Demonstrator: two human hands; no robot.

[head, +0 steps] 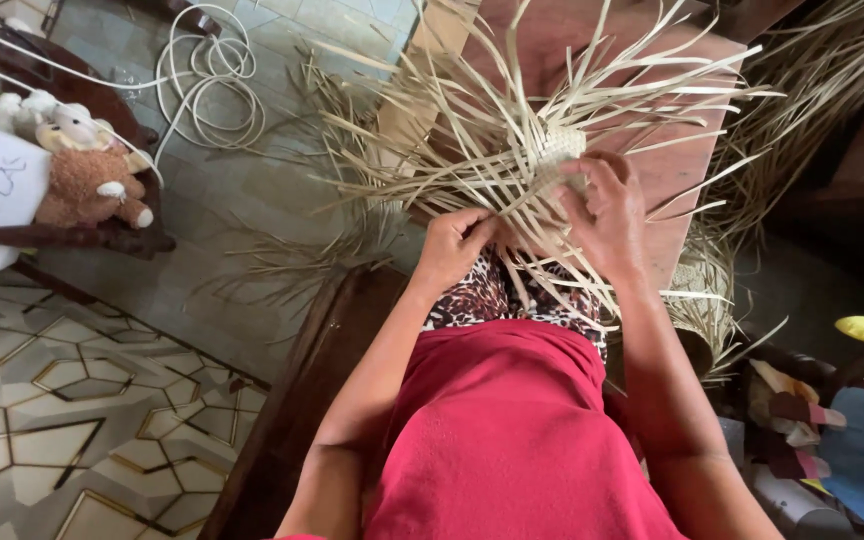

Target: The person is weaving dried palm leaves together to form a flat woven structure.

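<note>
Hands both busy on the weave (559,150), which sits on the counter (687,165) just past the lap. Right hand (607,210) is clamped on the woven patch, looks like to keep it flat and steady, while the left hand (455,243) pinches loose strips (422,140) beside it. Strips fan out every way, so no single long axis really; most run up and left, away from the body.

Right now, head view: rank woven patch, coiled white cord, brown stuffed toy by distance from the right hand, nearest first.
1. Woven patch: at the right hand's fingertips, on the table.
2. Coiled white cord: on the floor, upper left.
3. Brown stuffed toy: far left, on a dark chair.
</note>
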